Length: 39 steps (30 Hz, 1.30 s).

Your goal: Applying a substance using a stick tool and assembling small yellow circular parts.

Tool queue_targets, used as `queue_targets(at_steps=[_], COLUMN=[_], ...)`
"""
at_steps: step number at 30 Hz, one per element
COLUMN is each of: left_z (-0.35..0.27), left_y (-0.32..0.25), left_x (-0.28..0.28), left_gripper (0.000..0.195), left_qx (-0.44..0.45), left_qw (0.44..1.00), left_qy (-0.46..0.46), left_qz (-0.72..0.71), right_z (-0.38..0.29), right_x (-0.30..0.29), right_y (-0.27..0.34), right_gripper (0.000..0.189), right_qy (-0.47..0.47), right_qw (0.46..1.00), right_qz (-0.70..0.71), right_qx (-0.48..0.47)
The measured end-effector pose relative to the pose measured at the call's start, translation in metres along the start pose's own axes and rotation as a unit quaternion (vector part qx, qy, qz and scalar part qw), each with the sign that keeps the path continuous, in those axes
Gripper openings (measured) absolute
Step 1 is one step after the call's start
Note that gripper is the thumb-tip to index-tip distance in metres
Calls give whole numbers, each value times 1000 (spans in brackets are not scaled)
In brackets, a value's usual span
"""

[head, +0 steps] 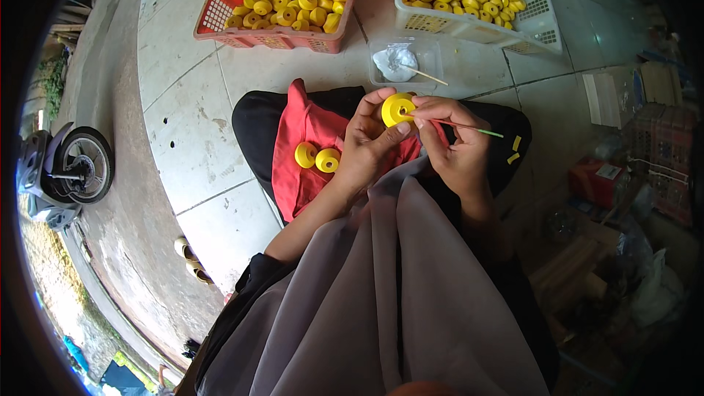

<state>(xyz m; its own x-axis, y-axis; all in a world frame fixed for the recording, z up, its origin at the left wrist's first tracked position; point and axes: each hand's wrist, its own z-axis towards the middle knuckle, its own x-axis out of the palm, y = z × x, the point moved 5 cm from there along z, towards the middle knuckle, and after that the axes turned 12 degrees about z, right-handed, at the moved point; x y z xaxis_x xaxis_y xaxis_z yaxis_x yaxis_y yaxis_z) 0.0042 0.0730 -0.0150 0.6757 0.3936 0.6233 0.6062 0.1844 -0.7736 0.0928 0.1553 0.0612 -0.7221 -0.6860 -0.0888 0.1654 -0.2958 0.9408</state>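
Note:
My left hand [369, 135] grips a round yellow piece [393, 111] with a hole in its middle, its holed face turned up. In my right hand [456, 135] is a thin stick [462, 125], red with a green end, pinched between thumb and fingers; its other end is at the hole. My right fingertips are close to the piece's edge. Two more yellow pieces [328, 160] lie side by side on a red cloth [291, 176] across my lap. Two small yellow strips [516, 143] lie on the dark cloth over my knee.
Beyond my knees stand a red plastic crate [330, 39] and a white plastic crate [467, 30], both full of yellow pieces. Between them and me, a clear plastic tub [379, 78] holds a white substance [395, 63] and a wooden stick [426, 75]. Boxes and bags lie at the right.

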Motion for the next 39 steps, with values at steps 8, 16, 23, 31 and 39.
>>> queue_targets(at_steps=[8, 16, 23, 31, 39], left_z=[-2, -1, -2, -3, -3], left_y=[-1, 0, -3, -8, -7], left_x=[2, 4, 5, 5, 0], left_gripper=[47, 46, 42, 43, 46], left_qx=[-11, -22, -16, -8, 12], left_qw=[1000, 999, 998, 999, 999], left_qy=[9, 9, 6, 14, 39], left_qz=[-14, -43, -65, -37, 26], right_z=[2, 2, 3, 7, 12], right_x=[-1, 0, 3, 2, -3], right_y=[1, 7, 10, 10, 10], right_gripper=[11, 16, 17, 14, 12], right_qy=[9, 7, 20, 42, 87], right_qw=[1000, 993, 990, 995, 994], right_qz=[-5, -46, -75, -40, -16], right_qx=[-14, -110, -117, -80, -62])
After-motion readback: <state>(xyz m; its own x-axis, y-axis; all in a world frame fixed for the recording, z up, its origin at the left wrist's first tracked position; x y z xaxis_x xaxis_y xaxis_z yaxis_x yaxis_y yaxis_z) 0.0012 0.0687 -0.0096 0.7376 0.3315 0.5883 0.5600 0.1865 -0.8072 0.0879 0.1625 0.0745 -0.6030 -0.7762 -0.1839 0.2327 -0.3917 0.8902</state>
